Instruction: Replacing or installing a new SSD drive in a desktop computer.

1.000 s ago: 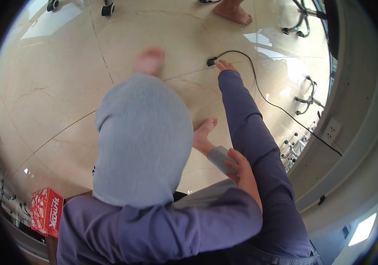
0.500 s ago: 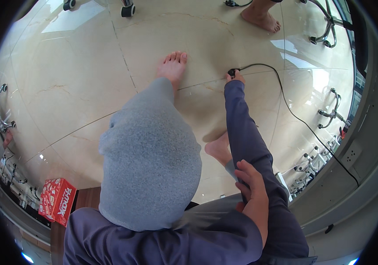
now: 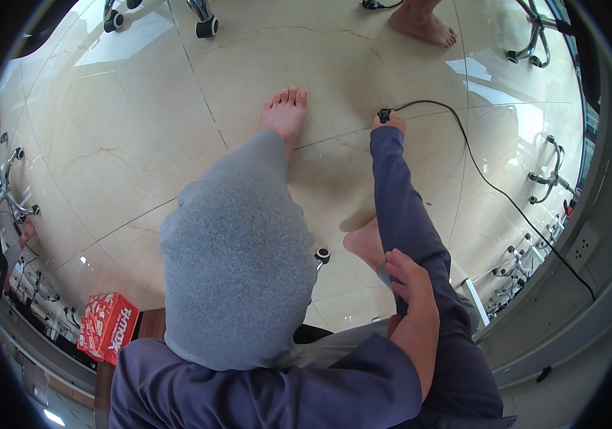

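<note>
Down on the head view, the glossy beige tile floor point(image 3: 127, 143), veined like marble and cut by thin grout lines, fills most of the frame. A thick, nubbly grey fleece cloth point(image 3: 238, 264) covers the person's left leg in a rounded hump, and the bare left foot point(image 3: 286, 113) sticks out of its far end, flat on the tiles.

The right hand point(image 3: 388, 121) is stretched out at the end of a long, smooth blue-purple sleeve point(image 3: 406, 214), down at floor level. Its fingertips touch the black plug point(image 3: 384, 114) of a thin black cable point(image 3: 488, 182), which curves away over the tiles to the right. It is too small to tell whether the fingers clasp the plug or only rest on it.

The left hand point(image 3: 407, 280) crosses the body and lies on that same sleeve, fingers bent and pinching the cloth. Just beside it, a bare right foot point(image 3: 364, 244) shows on the floor, partly hidden by the sleeve.

Around them, a small black round castor point(image 3: 322, 254) peeps out at the fleece's edge. A red carton point(image 3: 108, 325) lies at the lower left. Another person's bare foot point(image 3: 424, 25) stands at the top. Chrome castor frames point(image 3: 535, 257) line the right side under a grey wall with a socket point(image 3: 583, 247).
</note>
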`<state>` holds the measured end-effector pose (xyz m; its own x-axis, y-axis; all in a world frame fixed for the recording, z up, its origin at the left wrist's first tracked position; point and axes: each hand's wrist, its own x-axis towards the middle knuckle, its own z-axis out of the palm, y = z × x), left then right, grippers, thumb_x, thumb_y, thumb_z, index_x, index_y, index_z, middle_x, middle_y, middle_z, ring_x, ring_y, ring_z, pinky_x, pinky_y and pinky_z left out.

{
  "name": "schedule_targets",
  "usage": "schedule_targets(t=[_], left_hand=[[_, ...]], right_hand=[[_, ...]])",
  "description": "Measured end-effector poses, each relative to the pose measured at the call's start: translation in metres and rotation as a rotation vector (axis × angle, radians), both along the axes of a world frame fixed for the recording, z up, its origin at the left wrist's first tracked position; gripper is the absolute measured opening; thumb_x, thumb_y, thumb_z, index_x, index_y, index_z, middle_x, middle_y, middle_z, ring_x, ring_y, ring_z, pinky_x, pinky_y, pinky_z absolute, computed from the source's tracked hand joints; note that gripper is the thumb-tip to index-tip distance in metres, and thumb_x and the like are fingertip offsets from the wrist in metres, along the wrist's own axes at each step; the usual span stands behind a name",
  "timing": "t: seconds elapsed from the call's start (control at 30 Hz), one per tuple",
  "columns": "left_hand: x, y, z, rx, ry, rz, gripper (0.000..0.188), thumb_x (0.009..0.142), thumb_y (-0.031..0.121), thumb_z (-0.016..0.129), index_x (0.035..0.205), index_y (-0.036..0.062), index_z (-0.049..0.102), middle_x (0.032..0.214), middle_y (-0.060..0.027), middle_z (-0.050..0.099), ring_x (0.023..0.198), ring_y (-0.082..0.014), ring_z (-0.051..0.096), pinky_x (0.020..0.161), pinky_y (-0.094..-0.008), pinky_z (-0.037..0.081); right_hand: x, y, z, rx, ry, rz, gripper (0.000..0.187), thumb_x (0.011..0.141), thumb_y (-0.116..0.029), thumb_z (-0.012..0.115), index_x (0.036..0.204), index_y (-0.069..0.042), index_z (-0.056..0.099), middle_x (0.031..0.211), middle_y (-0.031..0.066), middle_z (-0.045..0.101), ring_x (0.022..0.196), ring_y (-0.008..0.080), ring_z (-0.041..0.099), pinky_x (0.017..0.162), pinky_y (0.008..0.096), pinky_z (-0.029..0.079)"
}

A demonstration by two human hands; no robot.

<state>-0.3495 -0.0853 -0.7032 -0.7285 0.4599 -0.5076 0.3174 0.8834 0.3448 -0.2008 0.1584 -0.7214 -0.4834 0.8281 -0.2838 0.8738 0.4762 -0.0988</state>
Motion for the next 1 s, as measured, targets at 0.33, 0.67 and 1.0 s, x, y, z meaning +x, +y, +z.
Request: schedule_targets(t=[0.33, 0.67, 1.0], left_hand=[[-0.013, 0.01, 0.128, -0.002, 0.005, -0.357, 0.052, 0.105, 0.042, 0.028, 0.135, 0.0099, 0.056, 0.137, -0.0116, 0.057, 0.13, -0.0289, 0.051, 0.111, -0.0476, 0.036], [0.069, 0.035, 0.491, -0.009, -0.031, -1.22, 0.046, 0.095, 0.034, 0.054, 0.122, 0.0032, 0.073, 0.115, -0.0226, 0.068, 0.115, -0.0405, 0.059, 0.106, -0.0596, 0.036], [0.074, 0.036, 0.485, 0.014, 0.082, -1.278, 0.039, 0.09, 0.03, 0.057, 0.111, 0.0029, 0.075, 0.105, -0.0199, 0.066, 0.117, -0.0381, 0.057, 0.105, -0.0551, 0.035]], right_hand=[[0.051, -0.024, 0.127, -0.172, 0.862, -0.29, 0.041, 0.078, -0.017, 0.088, 0.112, -0.002, 0.071, 0.095, 0.0092, 0.066, 0.081, 0.0187, 0.067, 0.068, 0.0317, 0.057], [0.121, 0.113, 0.399, -0.551, 1.684, -0.584, 0.023, 0.093, -0.008, 0.077, 0.11, 0.004, 0.067, 0.103, 0.0132, 0.072, 0.084, 0.0177, 0.065, 0.067, 0.0254, 0.05], [0.131, 0.144, 0.471, -0.96, 1.664, -0.446, 0.052, 0.103, -0.049, 0.054, 0.116, 0.001, 0.062, 0.101, 0.0117, 0.066, 0.095, 0.0305, 0.062, 0.108, 0.0567, 0.043]])
